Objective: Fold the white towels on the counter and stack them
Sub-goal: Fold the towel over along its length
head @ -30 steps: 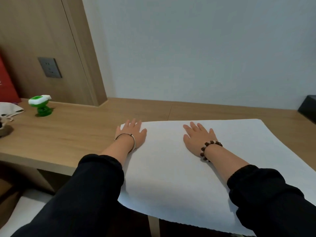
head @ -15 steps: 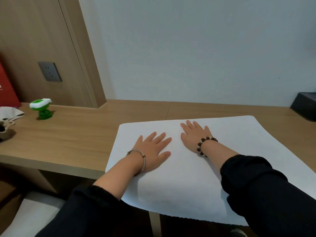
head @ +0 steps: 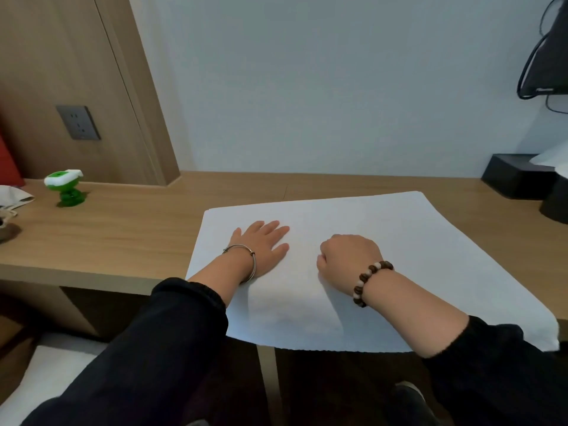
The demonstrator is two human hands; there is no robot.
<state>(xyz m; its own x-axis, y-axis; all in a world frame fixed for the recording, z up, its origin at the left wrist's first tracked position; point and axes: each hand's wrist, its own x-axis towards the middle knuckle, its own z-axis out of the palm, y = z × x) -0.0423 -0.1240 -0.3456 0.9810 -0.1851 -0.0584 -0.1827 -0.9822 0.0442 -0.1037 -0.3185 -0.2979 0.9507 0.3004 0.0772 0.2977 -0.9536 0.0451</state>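
Observation:
A white towel (head: 384, 241) lies spread flat on the wooden counter (head: 123, 235), and its near edge hangs over the counter's front. My left hand (head: 261, 244) presses flat on the towel's left part with the fingers straight, a metal bangle on the wrist. My right hand (head: 347, 256), with a bead bracelet on the wrist, rests on the towel's middle with its fingers curled under into a fist. No cloth is visibly bunched in it.
A green and white toy (head: 66, 189) stands at the counter's left, with white and dark items (head: 12, 201) at the left edge. A black box (head: 516, 176) with white cloth sits at the far right. A black bag (head: 547, 63) hangs on the wall.
My left hand slid from the towel's left edge toward its middle and stayed flat. My right hand drew back toward me and curled from flat into a fist.

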